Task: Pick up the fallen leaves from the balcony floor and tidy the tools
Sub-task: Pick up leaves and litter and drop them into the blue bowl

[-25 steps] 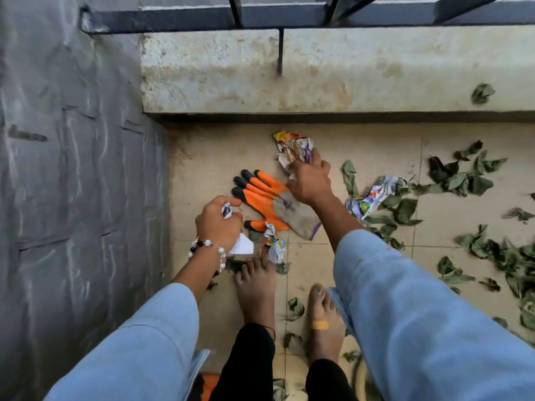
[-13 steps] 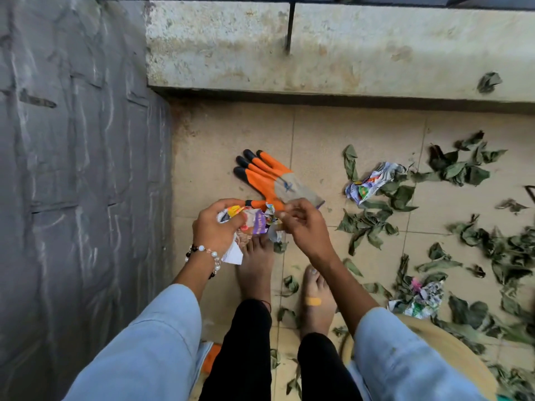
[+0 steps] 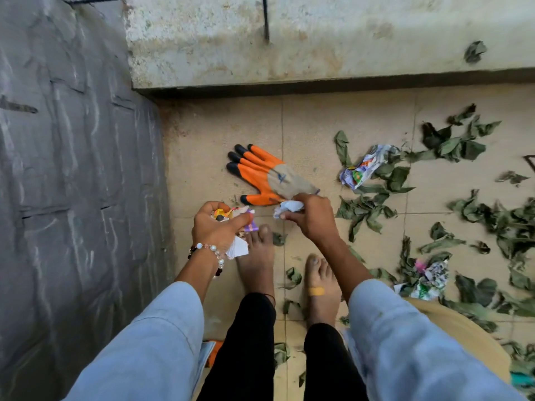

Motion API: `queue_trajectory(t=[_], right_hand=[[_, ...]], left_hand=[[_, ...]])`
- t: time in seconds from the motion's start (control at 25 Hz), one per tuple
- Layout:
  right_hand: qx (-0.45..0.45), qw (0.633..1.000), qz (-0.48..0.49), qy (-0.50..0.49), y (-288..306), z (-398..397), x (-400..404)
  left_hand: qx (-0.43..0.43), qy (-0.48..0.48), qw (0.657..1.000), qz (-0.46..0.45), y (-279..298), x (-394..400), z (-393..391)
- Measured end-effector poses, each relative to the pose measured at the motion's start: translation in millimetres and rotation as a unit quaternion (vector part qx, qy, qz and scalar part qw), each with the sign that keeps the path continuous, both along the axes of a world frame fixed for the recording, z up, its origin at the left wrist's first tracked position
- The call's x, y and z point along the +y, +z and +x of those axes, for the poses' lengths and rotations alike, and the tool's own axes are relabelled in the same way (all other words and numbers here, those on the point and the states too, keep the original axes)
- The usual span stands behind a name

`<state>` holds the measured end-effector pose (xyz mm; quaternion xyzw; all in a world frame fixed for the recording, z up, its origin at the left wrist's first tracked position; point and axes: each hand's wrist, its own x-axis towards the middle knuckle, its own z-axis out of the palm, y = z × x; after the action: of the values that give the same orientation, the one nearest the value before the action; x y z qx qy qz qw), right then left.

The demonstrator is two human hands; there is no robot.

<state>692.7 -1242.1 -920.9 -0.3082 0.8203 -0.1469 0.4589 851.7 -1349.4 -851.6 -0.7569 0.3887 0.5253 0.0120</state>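
Nearest the bare feet (image 3: 256,264): left hand (image 3: 215,230) clutches crumpled wrappers (image 3: 236,219); the overfull wad may spill.
Just beyond the feet: right hand (image 3: 311,217) pinches a pale scrap (image 3: 288,207); a loose pinch may drop it.
Farther: orange glove (image 3: 265,176) lies flat, untidied.
Right of the feet: fallen leaves (image 3: 367,209) could scatter underfoot.

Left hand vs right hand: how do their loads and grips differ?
The left hand holds a bundle of colourful scraps, thumb laid across it; the right hand pinches one pale crumpled scrap. The left hand wears a bead bracelet; the right wrist is bare. The right hand is next to the orange glove; the left sits farther off. Both hold litter above the floor.
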Motion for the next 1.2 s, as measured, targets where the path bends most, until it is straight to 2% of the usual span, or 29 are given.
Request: queue_trajectory(t=[0.08, 0.16, 0.28, 0.4, 0.44, 0.52, 0.6, 0.76, 0.84, 0.96, 1.08, 1.2], right_hand=[[0.034, 0.992, -0.024, -0.119, 7.4, -33.4, 18.2], [0.087, 0.981, 0.032, -0.172, 9.9, -63.8, 29.6], [0.075, 0.969, 0.124, -0.203, -2.2, -96.6, 28.5], [0.043, 0.972, 0.125, -0.196, -22.8, -106.4, 17.1], [0.051, 0.963, 0.111, -0.239, -25.1, -106.6, 13.1], [0.056, 0.923, 0.101, -0.367, -18.0, -107.0, 8.1], [0.051, 0.888, 0.083, -0.450, -1.4, -106.6, 9.6], [-0.024, 0.862, 0.031, -0.506, 53.4, -100.2, 28.2], [-0.062, 0.852, 0.037, -0.519, 64.4, -101.5, 35.9], [-0.135, 0.863, 0.034, -0.486, 81.0, -108.3, 31.0], [-0.274, 0.812, -0.071, -0.511, 120.9, -86.6, 5.3], [-0.323, 0.777, -0.134, -0.524, 178.4, -43.2, -12.9]], left_hand=[[0.012, -0.017, 1.000, -0.009, 3.5, 3.2, -14.1], [0.020, -0.030, 0.999, -0.019, 4.5, 3.1, -30.6], [0.032, -0.038, 0.999, -0.011, -6.0, -0.1, -51.9], [0.040, -0.078, 0.996, 0.005, -10.9, -3.7, -70.5], [0.047, -0.084, 0.995, 0.010, -15.7, 4.6, -70.8], [0.049, -0.122, 0.991, 0.005, -18.9, 20.4, -69.3], [0.023, -0.175, 0.984, -0.012, -19.9, 27.7, -68.4], [0.047, -0.082, 0.995, 0.012, 27.8, 4.7, -102.9], [0.073, -0.081, 0.994, 0.004, 47.3, 4.9, -114.9], [0.095, -0.088, 0.991, -0.034, 63.2, 9.4, -129.2], [0.112, -0.005, 0.992, -0.052, 72.2, 13.7, -144.2], [0.097, 0.087, 0.991, -0.012, 63.3, 25.7, -140.8]])
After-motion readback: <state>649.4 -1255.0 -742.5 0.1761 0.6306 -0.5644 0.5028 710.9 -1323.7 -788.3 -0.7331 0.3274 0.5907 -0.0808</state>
